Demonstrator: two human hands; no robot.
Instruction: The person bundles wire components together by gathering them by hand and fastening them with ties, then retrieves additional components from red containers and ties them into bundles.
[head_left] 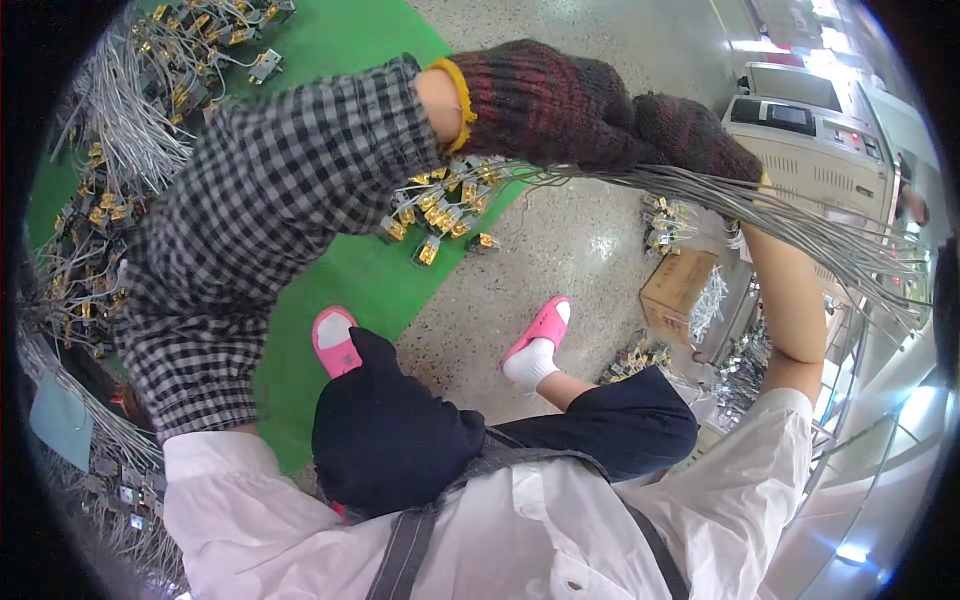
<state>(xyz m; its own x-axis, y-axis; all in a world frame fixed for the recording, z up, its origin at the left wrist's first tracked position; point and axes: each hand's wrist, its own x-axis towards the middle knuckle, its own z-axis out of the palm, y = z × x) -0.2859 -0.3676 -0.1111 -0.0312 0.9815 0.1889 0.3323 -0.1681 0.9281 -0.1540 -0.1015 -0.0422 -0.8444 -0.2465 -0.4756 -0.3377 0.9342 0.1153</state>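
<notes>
A brown cardboard box (678,283) sits on the floor at about three o'clock, open-topped and squarish; a dark rectangular screen (787,115) lies at two o'clock, set in a pale grey machine (820,160).

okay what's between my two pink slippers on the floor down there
In the head view, your raised dark-trousered knee partly covers the left pink slipper; between it and the right pink slipper lies bare speckled floor beside the green mat.
</notes>
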